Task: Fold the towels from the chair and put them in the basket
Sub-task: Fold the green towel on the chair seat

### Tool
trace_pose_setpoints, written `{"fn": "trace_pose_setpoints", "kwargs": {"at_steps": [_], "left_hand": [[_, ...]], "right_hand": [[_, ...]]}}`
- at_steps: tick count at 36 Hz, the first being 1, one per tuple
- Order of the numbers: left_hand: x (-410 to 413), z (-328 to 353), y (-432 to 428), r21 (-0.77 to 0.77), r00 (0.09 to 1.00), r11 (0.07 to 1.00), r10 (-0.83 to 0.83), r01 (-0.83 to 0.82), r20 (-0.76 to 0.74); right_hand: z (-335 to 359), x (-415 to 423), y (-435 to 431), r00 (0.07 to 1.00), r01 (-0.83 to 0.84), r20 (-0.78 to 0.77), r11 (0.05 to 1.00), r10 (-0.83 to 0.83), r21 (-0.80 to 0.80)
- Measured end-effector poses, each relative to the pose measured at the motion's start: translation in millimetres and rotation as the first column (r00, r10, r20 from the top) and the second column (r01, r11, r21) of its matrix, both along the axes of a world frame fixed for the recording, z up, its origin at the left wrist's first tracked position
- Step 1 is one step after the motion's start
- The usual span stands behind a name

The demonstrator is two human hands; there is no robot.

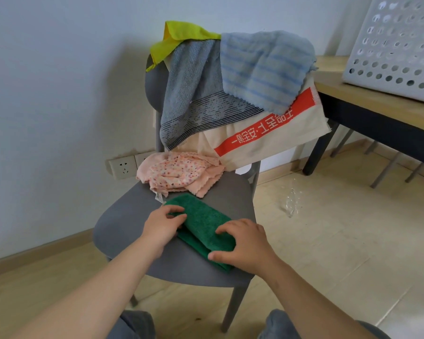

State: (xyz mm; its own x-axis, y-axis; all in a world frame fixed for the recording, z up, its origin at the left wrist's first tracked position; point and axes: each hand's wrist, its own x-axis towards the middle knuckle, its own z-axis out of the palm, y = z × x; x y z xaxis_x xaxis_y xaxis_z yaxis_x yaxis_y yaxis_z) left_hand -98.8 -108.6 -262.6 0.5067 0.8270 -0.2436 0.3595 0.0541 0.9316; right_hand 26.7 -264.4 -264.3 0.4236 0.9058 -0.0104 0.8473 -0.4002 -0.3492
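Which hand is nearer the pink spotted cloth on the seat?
Left. The left hand holds the far end of the green towel, just short of the pink cloth; the right hand holds its near end, farther off.

Both hands [160, 225] [245, 243] on folded green towel [206, 222]

Slogan on one towel
Cream towel [283, 140], beyond the right hand [245, 243]: red band [267, 122], white characters upside down, "至上·安全第一".
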Motion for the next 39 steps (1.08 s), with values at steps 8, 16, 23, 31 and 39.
{"fn": "trace_pose_setpoints", "kwargs": {"at_steps": [8,16,23,31,39], "left_hand": [[0,-2,-2,-0.183,0.986,0.98,0.107,-0.081,0.132],[-5,-2,-3,0.132,0.988,0.99,-0.021,0.041,-0.154],[-5,-2,-6,0.25,0.964,0.961,-0.051,0.119,-0.261],[-7,-6,-12,0.265,0.983,0.961,-0.034,0.082,-0.181],[-7,0,-2,0.31,0.876,0.923,-0.057,0.229,-0.478]], "right_hand": [[9,-12,-9,0.999,0.017,0.026,0.983,-0.022,0.182],[2,-24,-12,0.997,-0.058,0.048,0.998,0.058,-0.001],[2,-11,-13,0.999,-0.016,0.04,0.998,0.013,0.068],[-3,1,-11,0.993,0.018,0.116,0.99,-0.035,0.14],[-3,5,-11,0.976,0.197,0.074,0.976,-0.204,0.087]]}}
